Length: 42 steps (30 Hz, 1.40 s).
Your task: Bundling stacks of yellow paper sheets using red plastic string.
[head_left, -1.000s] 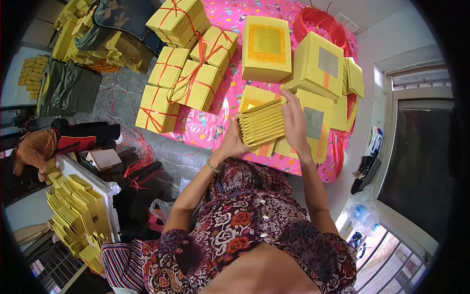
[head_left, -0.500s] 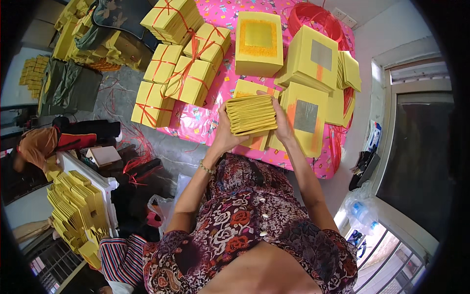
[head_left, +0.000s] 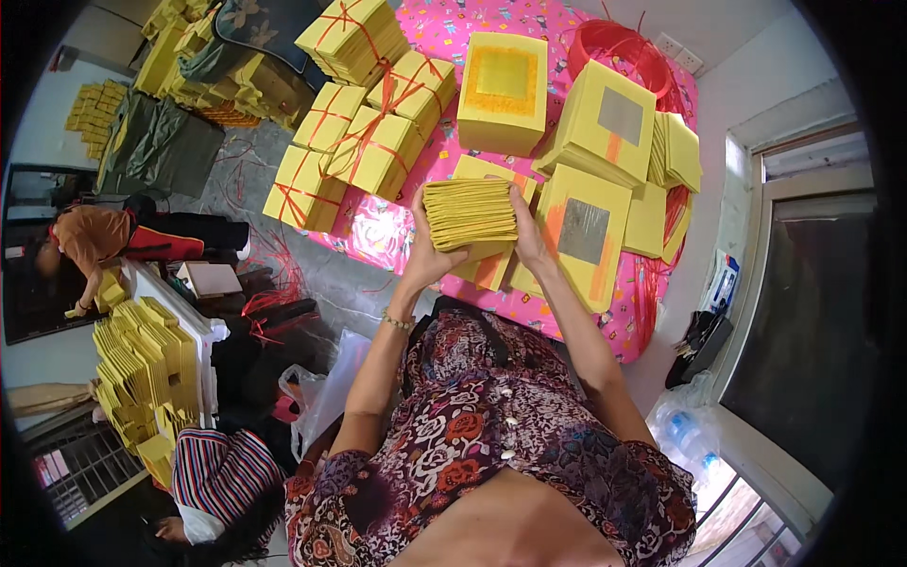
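I hold a thick stack of yellow paper sheets (head_left: 469, 212) between both hands, lifted above the pink patterned mat (head_left: 576, 312). My left hand (head_left: 427, 253) grips its left edge from below. My right hand (head_left: 525, 236) presses its right edge. Under and around the stack lie more yellow paper piles, one with a silver square and orange streaks (head_left: 582, 232), another like it (head_left: 612, 123) behind, and a pile with an orange-gold square (head_left: 504, 87).
Bundles of yellow paper tied with red string (head_left: 351, 123) sit on the mat's left part. Red string coils (head_left: 605, 42) lie at the back. Left, a person in an orange top (head_left: 90, 241) bends down; a person in a striped top (head_left: 217, 472) sits by yellow stacks (head_left: 142, 369).
My hands have raised the yellow stack and squared it between my palms; earlier it lay lower and tilted against the piles on the mat.
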Available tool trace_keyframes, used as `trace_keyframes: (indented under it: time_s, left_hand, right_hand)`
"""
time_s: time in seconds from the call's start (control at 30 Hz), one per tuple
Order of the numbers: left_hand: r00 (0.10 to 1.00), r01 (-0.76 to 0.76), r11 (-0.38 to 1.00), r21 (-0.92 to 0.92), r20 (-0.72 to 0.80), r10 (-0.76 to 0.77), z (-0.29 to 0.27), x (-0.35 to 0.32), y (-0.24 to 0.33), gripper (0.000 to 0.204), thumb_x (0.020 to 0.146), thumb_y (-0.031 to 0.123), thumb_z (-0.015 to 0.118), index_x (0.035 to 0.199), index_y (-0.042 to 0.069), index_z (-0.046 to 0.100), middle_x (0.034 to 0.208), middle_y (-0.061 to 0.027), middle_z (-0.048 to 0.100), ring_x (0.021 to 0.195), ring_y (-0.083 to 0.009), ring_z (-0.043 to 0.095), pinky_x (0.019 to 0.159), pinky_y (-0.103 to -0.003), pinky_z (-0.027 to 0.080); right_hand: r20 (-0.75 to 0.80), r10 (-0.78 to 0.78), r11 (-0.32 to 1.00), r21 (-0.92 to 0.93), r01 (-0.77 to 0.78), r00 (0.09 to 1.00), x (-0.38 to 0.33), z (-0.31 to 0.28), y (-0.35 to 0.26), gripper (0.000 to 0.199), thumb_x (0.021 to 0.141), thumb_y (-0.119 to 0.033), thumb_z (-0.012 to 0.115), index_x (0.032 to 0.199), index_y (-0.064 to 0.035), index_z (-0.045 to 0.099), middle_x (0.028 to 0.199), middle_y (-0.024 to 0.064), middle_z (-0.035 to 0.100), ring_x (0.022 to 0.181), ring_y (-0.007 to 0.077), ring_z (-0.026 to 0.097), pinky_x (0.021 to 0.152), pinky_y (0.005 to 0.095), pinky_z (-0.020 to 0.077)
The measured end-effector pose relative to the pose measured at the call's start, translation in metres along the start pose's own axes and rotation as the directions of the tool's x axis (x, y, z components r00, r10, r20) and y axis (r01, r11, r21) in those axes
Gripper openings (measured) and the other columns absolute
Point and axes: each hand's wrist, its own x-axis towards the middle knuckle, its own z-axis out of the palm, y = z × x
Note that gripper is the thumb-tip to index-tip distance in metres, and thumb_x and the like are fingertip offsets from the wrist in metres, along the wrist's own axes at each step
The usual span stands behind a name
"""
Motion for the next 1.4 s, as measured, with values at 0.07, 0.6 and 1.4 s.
trace_keyframes:
  time_s: [0.07,0.6,1.4]
  left_hand:
    - [0.998,0.034,0.999,-0.027,0.046,-0.033,-0.002,0.002,-0.001,0.113,0.061,-0.004,0.077,0.149,0.004,0.008,0.143,-0.0163,0.032,0.135,-0.0296,0.035,0.111,-0.037,0.033]
    - [0.990,-0.026,0.997,0.078,0.144,0.015,-0.025,0.022,-0.017,0.081,0.067,0.009,0.084,0.129,0.003,0.032,0.120,-0.0136,0.053,0.109,-0.0243,0.057,0.094,-0.036,0.048]
    - [0.800,0.593,0.694,-0.408,0.392,-0.454,0.003,-0.007,0.020,0.076,0.074,0.021,0.075,0.137,-0.004,0.041,0.125,-0.0154,0.058,0.111,-0.0294,0.061,0.094,-0.039,0.051]
  right_hand:
    - [0.010,-0.009,1.000,0.021,0.009,1.000,0.003,-0.002,0.001,0.057,0.105,-0.047,0.026,0.137,-0.0032,0.044,0.135,0.0083,0.049,0.126,0.0176,0.043,0.110,0.0315,0.0286]
    - [0.394,0.060,0.970,-0.241,0.039,0.917,0.001,-0.031,-0.039,0.118,0.070,-0.050,0.082,0.151,-0.0024,0.011,0.151,0.0162,0.027,0.141,0.0257,0.025,0.117,0.0378,0.0227]
    - [-0.709,-0.031,0.988,0.086,0.130,0.704,-0.098,-0.126,-0.059,0.043,0.092,-0.025,0.065,0.127,-0.0060,0.049,0.119,0.0065,0.056,0.106,0.0180,0.058,0.091,0.0329,0.0483]
